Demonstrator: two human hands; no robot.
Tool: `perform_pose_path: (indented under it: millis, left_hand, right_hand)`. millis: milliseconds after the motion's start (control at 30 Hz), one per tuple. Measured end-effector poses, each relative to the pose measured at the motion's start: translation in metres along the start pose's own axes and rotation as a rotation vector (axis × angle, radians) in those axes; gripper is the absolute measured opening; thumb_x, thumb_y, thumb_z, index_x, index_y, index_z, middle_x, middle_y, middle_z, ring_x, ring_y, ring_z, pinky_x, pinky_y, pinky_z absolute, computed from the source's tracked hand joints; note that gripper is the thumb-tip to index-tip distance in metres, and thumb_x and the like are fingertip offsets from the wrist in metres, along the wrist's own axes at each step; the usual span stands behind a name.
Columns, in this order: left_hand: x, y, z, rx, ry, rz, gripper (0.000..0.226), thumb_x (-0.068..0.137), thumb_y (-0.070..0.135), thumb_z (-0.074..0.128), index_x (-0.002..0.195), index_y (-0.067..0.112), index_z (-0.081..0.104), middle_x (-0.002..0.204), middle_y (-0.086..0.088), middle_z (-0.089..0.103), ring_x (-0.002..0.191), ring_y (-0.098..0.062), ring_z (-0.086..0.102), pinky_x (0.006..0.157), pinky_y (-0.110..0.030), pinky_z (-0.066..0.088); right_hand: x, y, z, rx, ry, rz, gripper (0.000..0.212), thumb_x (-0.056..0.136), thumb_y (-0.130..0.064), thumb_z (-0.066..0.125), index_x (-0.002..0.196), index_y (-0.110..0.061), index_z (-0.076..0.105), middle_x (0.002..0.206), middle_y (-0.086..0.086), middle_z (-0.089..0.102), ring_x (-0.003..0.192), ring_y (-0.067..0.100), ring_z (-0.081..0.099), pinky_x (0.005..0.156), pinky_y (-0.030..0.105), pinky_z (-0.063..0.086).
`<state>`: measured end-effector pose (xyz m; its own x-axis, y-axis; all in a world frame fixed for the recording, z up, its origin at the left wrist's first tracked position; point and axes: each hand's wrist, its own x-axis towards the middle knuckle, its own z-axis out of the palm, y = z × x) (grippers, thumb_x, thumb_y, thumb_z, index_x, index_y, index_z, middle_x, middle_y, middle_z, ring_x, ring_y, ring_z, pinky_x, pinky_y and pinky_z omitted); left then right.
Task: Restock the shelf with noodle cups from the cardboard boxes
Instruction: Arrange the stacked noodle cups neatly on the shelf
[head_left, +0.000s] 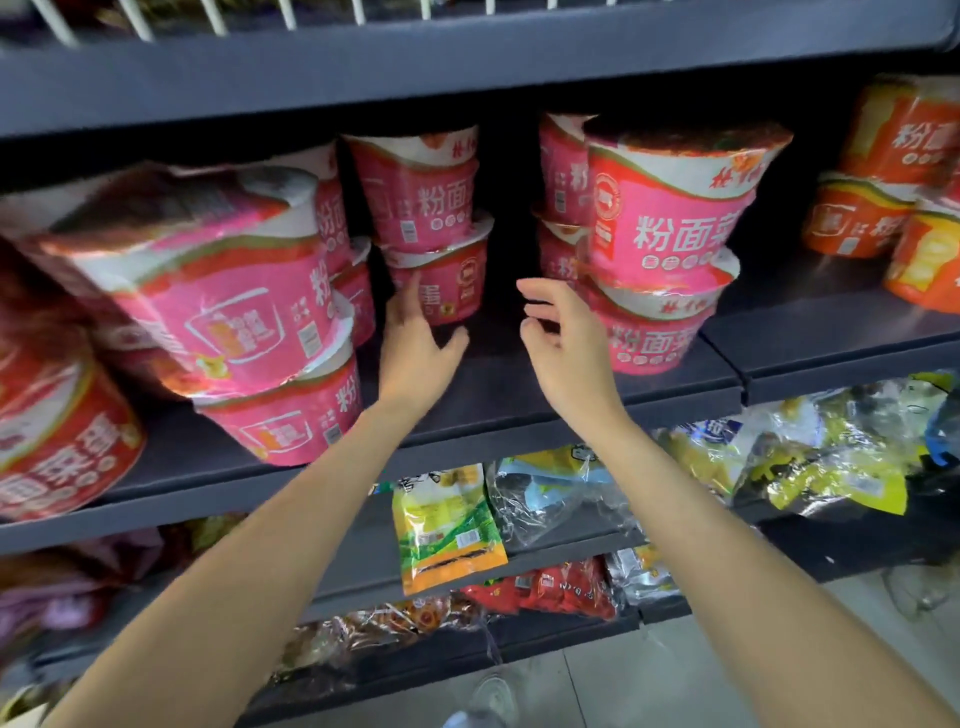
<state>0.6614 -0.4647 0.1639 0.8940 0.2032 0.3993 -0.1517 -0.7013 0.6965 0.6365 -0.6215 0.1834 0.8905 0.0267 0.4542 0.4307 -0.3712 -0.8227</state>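
Pink noodle cups stand two high on a dark shelf (519, 384). One stack (244, 322) is at the front left, another stack (670, 228) at the front right, and a third stack (431, 228) sits further back in the gap between them. My left hand (415, 338) reaches into that gap, fingers spread, its fingertips at the lower cup (452, 286) of the back stack. My right hand (561, 332) hovers open just left of the right stack's lower cup (654, 338), fingers curled, holding nothing. No cardboard box is in view.
Red cups (57, 447) stand at the far left, orange cups (883, 192) on the shelf section at the right. The shelf above (467, 57) hangs low over the stacks. Lower shelves hold snack packets (447, 525). Grey floor and a shoe (488, 696) show below.
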Motion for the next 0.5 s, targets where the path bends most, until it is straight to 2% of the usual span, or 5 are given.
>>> perform_pose_path:
  millis: [133, 233, 333, 433, 500]
  left_hand:
    - [0.037, -0.014, 0.005, -0.114, 0.044, -0.047, 0.104, 0.072, 0.045, 0.067, 0.152, 0.011, 0.011, 0.154, -0.014, 0.027, 0.141, -0.025, 0.027, 0.116, -0.036, 0.024]
    - [0.051, -0.016, 0.017, -0.169, 0.093, -0.031, 0.107, 0.067, 0.051, 0.066, 0.151, 0.009, 0.015, 0.153, -0.009, 0.032, 0.139, -0.018, 0.032, 0.115, -0.032, 0.028]
    - [0.046, -0.015, 0.030, -0.180, 0.095, -0.009, 0.093, 0.079, 0.032, 0.070, 0.152, 0.014, 0.015, 0.152, -0.007, 0.032, 0.136, -0.016, 0.036, 0.112, -0.028, 0.032]
    - [0.029, -0.013, 0.036, -0.278, 0.068, -0.021, 0.083, 0.080, 0.007, 0.063, 0.151, 0.018, 0.021, 0.145, -0.006, 0.040, 0.131, -0.018, 0.042, 0.111, -0.030, 0.033]
    - [0.033, -0.012, 0.036, -0.346, 0.143, -0.046, 0.080, 0.079, 0.009, 0.063, 0.149, 0.015, 0.024, 0.144, -0.006, 0.040, 0.131, -0.018, 0.042, 0.112, -0.035, 0.034]
  right_hand:
    - [0.063, 0.012, 0.039, 0.027, -0.072, 0.090, 0.050, 0.090, -0.006, 0.054, 0.138, -0.011, 0.042, 0.135, 0.012, 0.050, 0.121, 0.024, 0.050, 0.100, 0.027, 0.039]
    - [0.089, 0.021, 0.062, -0.011, -0.136, 0.061, 0.055, 0.091, -0.012, 0.054, 0.143, -0.013, 0.036, 0.140, 0.014, 0.043, 0.128, 0.026, 0.044, 0.097, 0.017, 0.030]
    - [0.100, 0.034, 0.068, -0.007, -0.134, 0.073, 0.060, 0.095, -0.015, 0.051, 0.150, -0.015, 0.026, 0.151, 0.010, 0.033, 0.136, 0.022, 0.036, 0.098, 0.011, 0.022]
    - [0.103, 0.046, 0.062, 0.081, 0.003, 0.076, 0.062, 0.094, -0.018, 0.049, 0.151, -0.015, 0.023, 0.152, 0.007, 0.033, 0.139, 0.020, 0.033, 0.115, 0.030, 0.025]
    - [0.099, 0.053, 0.058, 0.087, 0.092, 0.125, 0.061, 0.095, -0.019, 0.049, 0.150, -0.014, 0.024, 0.153, 0.007, 0.032, 0.140, 0.021, 0.030, 0.116, 0.036, 0.026]
